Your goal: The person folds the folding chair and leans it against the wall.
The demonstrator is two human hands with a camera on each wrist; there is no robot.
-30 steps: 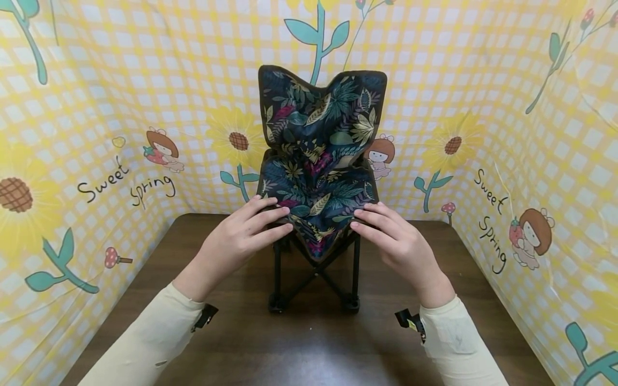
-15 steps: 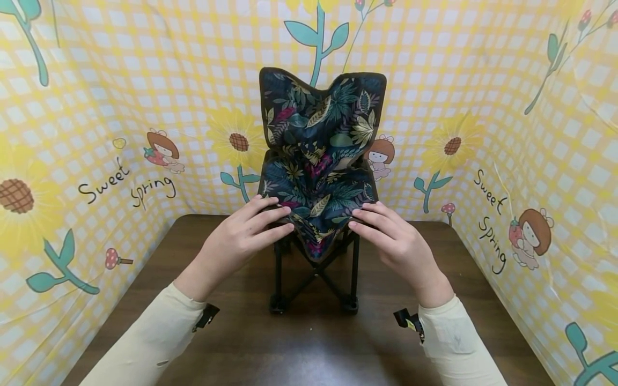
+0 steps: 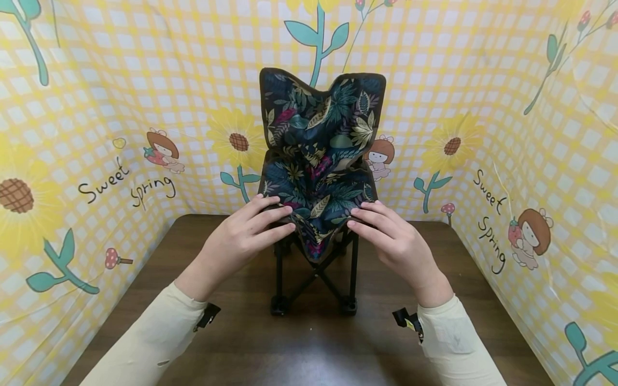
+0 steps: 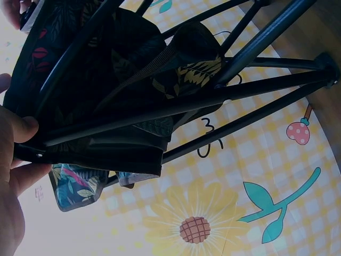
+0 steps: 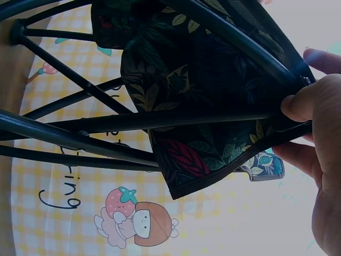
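A small folding chair (image 3: 338, 120) with dark leaf-print fabric and a black tube frame stands upright on the brown table, its seat sagging in the middle. My left hand (image 3: 236, 236) grips the seat's front left corner, and my right hand (image 3: 398, 238) holds the front right one. Fingers lie over the fabric on both sides. From underneath, the left wrist view has the left thumb (image 4: 24, 128) against the corner where frame tubes (image 4: 133, 112) meet. Likewise, the right thumb (image 5: 298, 104) presses under its corner in the right wrist view. The front legs cross in an X below the seat.
The chair's feet (image 3: 348, 306) rest on the brown wooden table (image 3: 309, 348). Yellow-checked cloth (image 3: 203, 64) with printed flowers hangs behind the table and along both sides. A small black device (image 3: 208, 316) sits at the left sleeve, another black device (image 3: 404, 319) at the right.
Both hands have shifted very slightly toward each other with the seat corners. The chair's front feet stand a little closer together, and the top of the backrest has dropped slightly.
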